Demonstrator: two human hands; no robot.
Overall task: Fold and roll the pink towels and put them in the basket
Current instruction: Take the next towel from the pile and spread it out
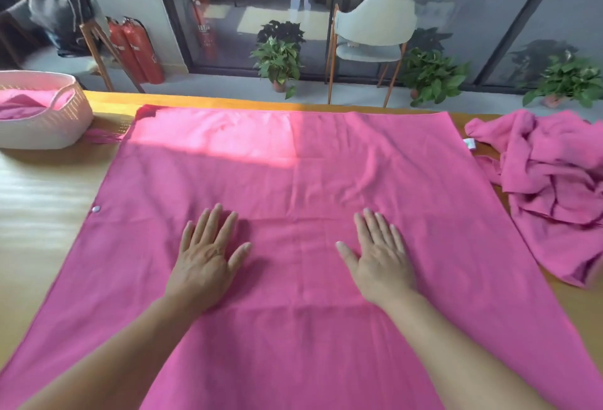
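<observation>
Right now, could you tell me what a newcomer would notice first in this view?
A big pink towel spread flat fills the table's middle, with the left hand and right hand pressed flat on it. A crumpled pile of pink towels lies at the right, and a white basket holding pink cloth stands far left.

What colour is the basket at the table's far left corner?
The basket is white or cream, a woven look, with pink cloth inside; the head view shows it.

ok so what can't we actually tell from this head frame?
- Basket: cut by the left edge; its wall hides how many towels are inside.
- Crumpled towel pile: cut by the right edge, count unclear.
- Spread towel: near edge out of frame.
- Small tag: too small to read.
</observation>
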